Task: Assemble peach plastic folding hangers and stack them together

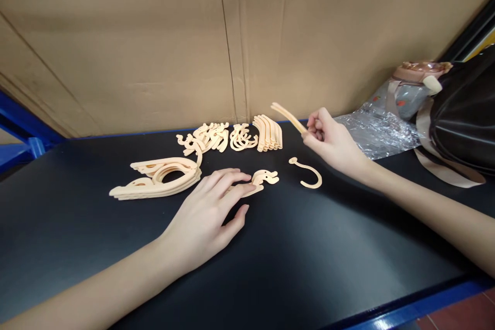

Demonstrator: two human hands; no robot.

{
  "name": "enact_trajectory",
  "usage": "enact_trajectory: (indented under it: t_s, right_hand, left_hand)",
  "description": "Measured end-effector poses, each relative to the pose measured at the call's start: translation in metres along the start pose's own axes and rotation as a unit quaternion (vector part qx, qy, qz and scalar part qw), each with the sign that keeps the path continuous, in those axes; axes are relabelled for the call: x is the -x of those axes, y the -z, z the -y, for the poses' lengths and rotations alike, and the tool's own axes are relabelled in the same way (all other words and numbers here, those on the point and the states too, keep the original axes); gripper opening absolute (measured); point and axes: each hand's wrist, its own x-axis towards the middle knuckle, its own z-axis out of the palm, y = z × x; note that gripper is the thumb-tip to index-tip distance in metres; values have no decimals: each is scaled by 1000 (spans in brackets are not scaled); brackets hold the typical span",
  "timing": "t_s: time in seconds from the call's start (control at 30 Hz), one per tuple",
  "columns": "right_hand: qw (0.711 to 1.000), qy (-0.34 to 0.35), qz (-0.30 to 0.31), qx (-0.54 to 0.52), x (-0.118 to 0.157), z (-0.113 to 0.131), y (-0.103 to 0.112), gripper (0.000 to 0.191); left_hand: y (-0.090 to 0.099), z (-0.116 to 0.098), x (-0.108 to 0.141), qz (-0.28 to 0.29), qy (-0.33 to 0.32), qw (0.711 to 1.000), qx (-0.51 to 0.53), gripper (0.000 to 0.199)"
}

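Observation:
My left hand (212,206) lies palm down with its fingers apart, their tips on a flat beige plastic piece (265,177) with a hooked end. Raised above the black table, my right hand (325,136) pinches a slim curved beige piece (288,115) by its lower end. Between and below the hands, a loose beige hook (317,175) rests on the table. Left of my left hand is a stack of folded beige hangers (154,194).
Along the cardboard wall (154,51) sit a pile of beige arm pieces (211,136), some hooks (242,137) and a row of curved pieces (268,133). Clear plastic wrap (377,129), a strapped bottle (412,93) and a black bag (464,113) stand at the right.

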Motion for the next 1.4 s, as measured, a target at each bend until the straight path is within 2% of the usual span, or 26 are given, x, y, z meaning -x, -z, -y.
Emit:
enact_trajectory:
  t_s: [0.1, 0.2, 0.37, 0.6, 0.8, 1.1, 1.4]
  right_hand:
    - [992, 112, 24, 43, 10, 11, -6, 19]
    - [969, 229, 42, 85, 17, 14, -14, 16]
    - [938, 323, 84, 92, 21, 15, -19, 12]
    - [930, 326, 151, 82, 22, 14, -15, 11]
    - [921, 327, 188, 95, 25, 15, -17, 10]
    - [905, 360, 201, 105, 31, 22, -20, 12]
    - [908, 369, 175, 93, 29, 22, -23, 22]
  left_hand:
    - [0, 1, 0, 13, 14, 1000, -12, 30]
    - [-1, 2, 0, 29, 15, 999, -17, 33]
    - [0, -1, -2, 16, -3, 1000, -6, 26]
    - [3, -10, 1, -11, -95, 995, 25, 17]
    - [10, -17, 1, 17, -161, 985, 61, 19]
    - [6, -16, 2, -36, -144, 986, 74, 15]
    - [8, -16, 0, -7, -144, 986, 86, 15]
